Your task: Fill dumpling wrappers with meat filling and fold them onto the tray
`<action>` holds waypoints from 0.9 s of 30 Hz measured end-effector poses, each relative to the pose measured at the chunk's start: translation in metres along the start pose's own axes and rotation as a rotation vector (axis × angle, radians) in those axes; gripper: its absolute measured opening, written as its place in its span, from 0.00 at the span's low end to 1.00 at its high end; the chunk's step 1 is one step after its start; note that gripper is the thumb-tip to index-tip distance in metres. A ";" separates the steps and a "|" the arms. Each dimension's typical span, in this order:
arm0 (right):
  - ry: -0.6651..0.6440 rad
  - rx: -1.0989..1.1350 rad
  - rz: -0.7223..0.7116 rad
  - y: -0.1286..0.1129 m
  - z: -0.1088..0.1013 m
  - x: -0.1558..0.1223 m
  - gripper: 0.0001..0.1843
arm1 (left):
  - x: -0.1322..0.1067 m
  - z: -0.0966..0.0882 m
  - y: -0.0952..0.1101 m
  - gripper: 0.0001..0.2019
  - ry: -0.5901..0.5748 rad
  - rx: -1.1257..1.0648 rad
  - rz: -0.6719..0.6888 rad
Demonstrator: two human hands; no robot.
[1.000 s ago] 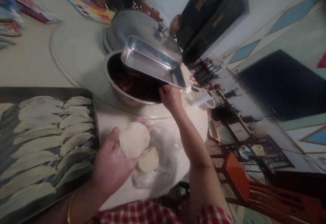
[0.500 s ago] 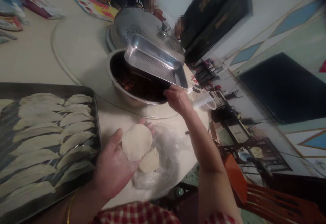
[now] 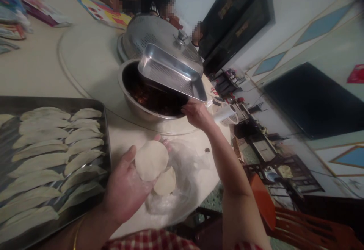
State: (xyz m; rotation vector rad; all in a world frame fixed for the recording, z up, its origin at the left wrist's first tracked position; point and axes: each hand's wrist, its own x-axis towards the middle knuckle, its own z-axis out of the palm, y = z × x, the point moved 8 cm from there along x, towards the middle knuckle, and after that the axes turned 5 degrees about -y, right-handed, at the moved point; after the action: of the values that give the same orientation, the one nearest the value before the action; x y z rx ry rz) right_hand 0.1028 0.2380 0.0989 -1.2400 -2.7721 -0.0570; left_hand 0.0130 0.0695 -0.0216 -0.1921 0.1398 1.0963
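A round dumpling wrapper (image 3: 151, 160) rests across the fingers of my left hand (image 3: 127, 189), the thumb at its edge. Below that hand, a second wrapper (image 3: 165, 182) lies on a crumpled clear plastic bag (image 3: 187, 170). My right hand (image 3: 196, 114) is at the near right rim of a metal bowl (image 3: 142, 110), its fingers closed and their tips dipping inside. What they hold is hidden. Dark filling (image 3: 153, 97) fills the bowl's lower part. An oblong metal tray (image 3: 170, 72) sits tilted over the bowl's far side.
A large baking tray (image 3: 106, 136) with rows of folded dumplings (image 3: 42, 134) stands at the left. Behind the bowl is a big steel lid (image 3: 159, 30). A white cylinder (image 3: 226, 113) lies right of the bowl. People sit across the table; an orange chair (image 3: 261, 200) stands at lower right.
The view has shifted slightly. Both hands keep nearly the same places, the left with the wrapper and the right at the bowl's rim.
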 end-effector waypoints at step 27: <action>0.727 0.730 0.334 0.016 -0.027 -0.080 0.19 | 0.005 0.001 0.007 0.30 0.022 0.026 0.066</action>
State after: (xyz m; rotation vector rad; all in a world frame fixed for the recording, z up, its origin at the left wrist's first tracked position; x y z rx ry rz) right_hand 0.1698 0.1868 0.1165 -1.1339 -1.7006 0.4052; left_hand 0.0087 0.0775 -0.0224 -0.1775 0.1810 1.1578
